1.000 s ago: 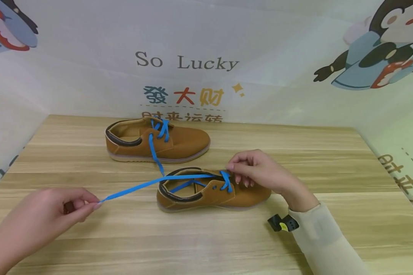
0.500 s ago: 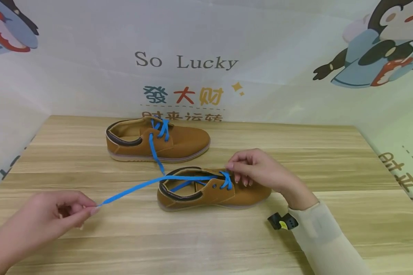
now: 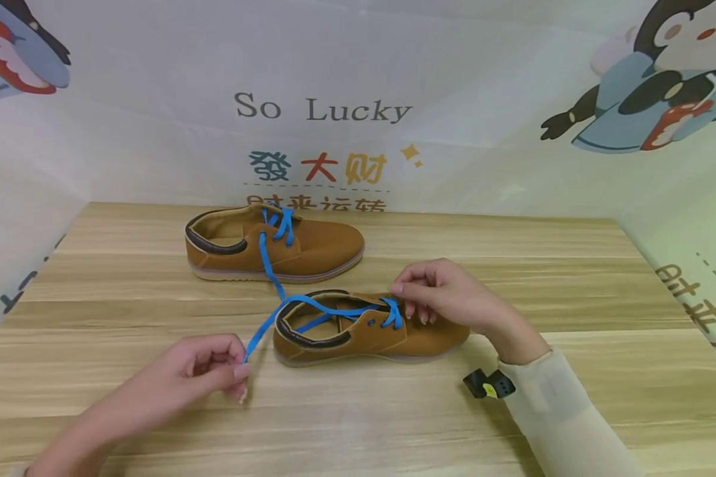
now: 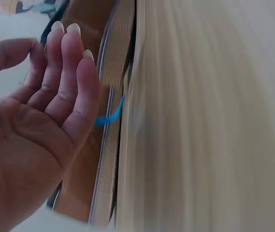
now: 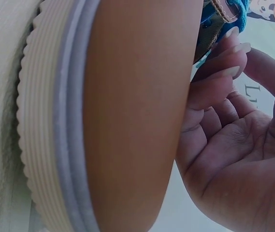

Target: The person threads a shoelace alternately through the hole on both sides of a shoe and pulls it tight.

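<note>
A brown shoe (image 3: 429, 338) with blue laces lies on the wooden table, toe to the right. From its opening a loose blue shoelace (image 3: 301, 299) arches slackly over the heel to my left hand (image 3: 209, 368), whose thumb and index finger pinch its end. That left hand (image 4: 45, 96) has its other fingers loosely bent in the left wrist view. My right hand (image 3: 453, 295) pinches the shoe's far upper edge beside the laced eyelets. In the right wrist view, the right hand (image 5: 234, 116) reaches over the shoe's side (image 5: 137, 116), partly hiding the pinched spot.
A matching brown shoe (image 3: 328, 248) stands behind, its own blue lace (image 3: 267, 262) hanging toward the front shoe's heel. The wooden table (image 3: 358, 424) meets a printed cloth backdrop (image 3: 334, 53) at the back and sides. A small black device (image 3: 489, 384) sits at the right cuff.
My left hand has moved right, toward the front shoe's heel, still pinching the lace. The lace has gone from fairly taut to a slack curve. The right hand and both shoes stay in place.
</note>
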`<state>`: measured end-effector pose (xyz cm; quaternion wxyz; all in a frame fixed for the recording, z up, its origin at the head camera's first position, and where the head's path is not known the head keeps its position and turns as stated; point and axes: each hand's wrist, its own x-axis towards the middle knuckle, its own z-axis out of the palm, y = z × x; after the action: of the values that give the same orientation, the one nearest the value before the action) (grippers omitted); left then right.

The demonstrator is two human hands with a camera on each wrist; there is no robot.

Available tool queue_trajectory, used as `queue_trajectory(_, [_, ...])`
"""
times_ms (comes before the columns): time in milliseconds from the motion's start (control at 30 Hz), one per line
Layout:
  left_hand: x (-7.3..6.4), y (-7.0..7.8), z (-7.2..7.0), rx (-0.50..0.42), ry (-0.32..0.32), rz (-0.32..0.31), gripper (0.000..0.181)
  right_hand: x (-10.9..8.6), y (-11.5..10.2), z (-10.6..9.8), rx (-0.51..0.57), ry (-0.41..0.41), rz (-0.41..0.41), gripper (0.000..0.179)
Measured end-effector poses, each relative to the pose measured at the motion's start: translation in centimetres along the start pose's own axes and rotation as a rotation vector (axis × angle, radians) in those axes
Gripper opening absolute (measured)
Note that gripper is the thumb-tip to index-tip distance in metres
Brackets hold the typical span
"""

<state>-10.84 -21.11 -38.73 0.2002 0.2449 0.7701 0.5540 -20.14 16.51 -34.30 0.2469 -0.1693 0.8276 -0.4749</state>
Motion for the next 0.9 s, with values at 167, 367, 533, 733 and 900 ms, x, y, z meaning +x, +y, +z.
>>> queue_trajectory(167, [1.7,0.4,1.0,-0.289,-0.122,-0.005,0.027,-0.1,-0.2,0.2,-0.014,-0.005,0.001,0.019])
queue_trajectory(367, [2.8,1.1,2.0,-0.307,-0.051,-0.064,0.030,0.0,-0.2,0.3,-0.032,-0.010,-0.005,0.020])
queue_trajectory(533, [3.1,2.1,2.0,-0.159,0.092,-0.131,0.033,-0.1,-0.4,0.2,-0.043,-0.007,-0.014,0.020])
queue_trajectory(733, [2.5,3.8,1.1,0.031,0.280,-0.284,0.032,-0.2,-0.3,0.2,-0.063,0.003,-0.028,0.020])
queue_trajectory(900, [2.3,4.7,0.8,0.111,0.348,-0.290,0.030,-0.3,-0.5,0.1,-0.086,0.025,-0.051,0.019])
